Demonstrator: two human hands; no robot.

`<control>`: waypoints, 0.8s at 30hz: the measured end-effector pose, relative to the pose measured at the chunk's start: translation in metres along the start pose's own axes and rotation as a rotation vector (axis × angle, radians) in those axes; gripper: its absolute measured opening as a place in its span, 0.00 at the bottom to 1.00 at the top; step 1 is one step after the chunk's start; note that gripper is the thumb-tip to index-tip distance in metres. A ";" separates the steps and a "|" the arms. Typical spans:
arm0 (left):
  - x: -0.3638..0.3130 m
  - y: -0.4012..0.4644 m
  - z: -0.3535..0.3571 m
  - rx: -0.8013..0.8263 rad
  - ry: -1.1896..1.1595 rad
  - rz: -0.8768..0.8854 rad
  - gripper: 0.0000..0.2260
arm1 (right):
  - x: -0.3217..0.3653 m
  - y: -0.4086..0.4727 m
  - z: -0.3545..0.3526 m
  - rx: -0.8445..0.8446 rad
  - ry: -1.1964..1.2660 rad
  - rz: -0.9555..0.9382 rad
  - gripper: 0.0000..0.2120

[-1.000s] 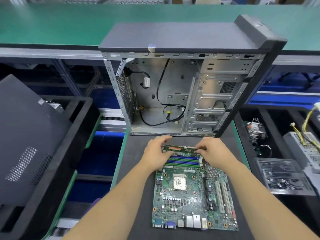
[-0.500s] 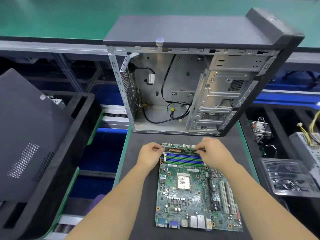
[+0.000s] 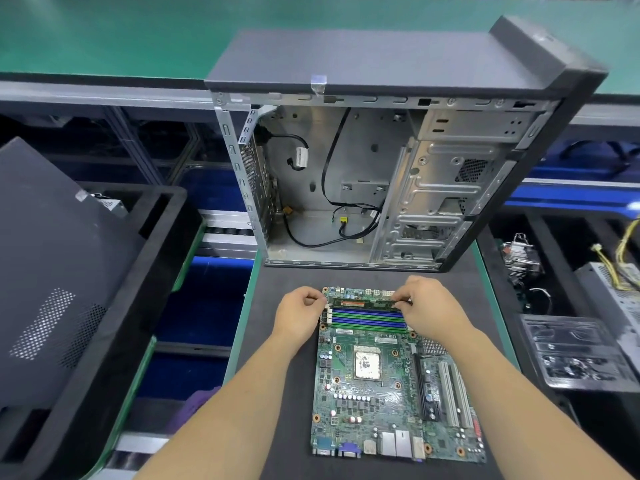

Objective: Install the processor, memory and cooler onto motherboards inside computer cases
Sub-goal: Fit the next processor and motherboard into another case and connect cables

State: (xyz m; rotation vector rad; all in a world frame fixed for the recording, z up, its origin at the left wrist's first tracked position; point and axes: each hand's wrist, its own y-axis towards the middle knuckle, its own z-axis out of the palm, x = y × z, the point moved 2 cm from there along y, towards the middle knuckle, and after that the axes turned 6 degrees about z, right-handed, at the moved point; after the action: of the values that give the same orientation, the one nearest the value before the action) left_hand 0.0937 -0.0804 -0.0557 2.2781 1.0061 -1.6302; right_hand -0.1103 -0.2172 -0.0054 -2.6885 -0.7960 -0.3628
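Observation:
A green motherboard (image 3: 381, 403) lies flat on the dark mat in front of me, with a processor (image 3: 367, 364) in its socket. A memory stick (image 3: 363, 303) sits along the farthest slot, just beyond the empty blue and green slots (image 3: 369, 318). My left hand (image 3: 299, 315) is curled at the stick's left end, fingertips touching it. My right hand (image 3: 427, 306) pinches the stick's right end. The open computer case (image 3: 381, 168) stands behind the board, with loose black cables inside and no board in it.
A dark case side panel (image 3: 52, 271) leans in a black foam bin on the left. On the right, a black bin holds a cooler heatsink (image 3: 519, 258), a power supply with yellow wires (image 3: 616, 289) and a clear plastic tray (image 3: 575, 351). A green conveyor runs behind.
The memory stick has come down from just above the slots into the farthest slot. Both hands followed it down and stay at its ends.

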 end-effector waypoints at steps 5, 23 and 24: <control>0.000 -0.004 0.002 -0.009 0.021 0.120 0.06 | 0.003 -0.001 0.000 0.011 -0.048 -0.020 0.10; -0.023 -0.004 0.007 0.108 0.433 0.437 0.07 | -0.022 -0.003 -0.003 0.013 0.069 0.055 0.10; -0.023 -0.004 0.007 0.106 0.427 0.437 0.06 | -0.023 -0.002 -0.002 0.010 0.079 0.059 0.10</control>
State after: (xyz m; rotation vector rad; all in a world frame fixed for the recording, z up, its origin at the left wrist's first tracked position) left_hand 0.0813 -0.0905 -0.0371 2.7366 0.4345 -1.0721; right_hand -0.1302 -0.2273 -0.0101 -2.6633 -0.6923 -0.4464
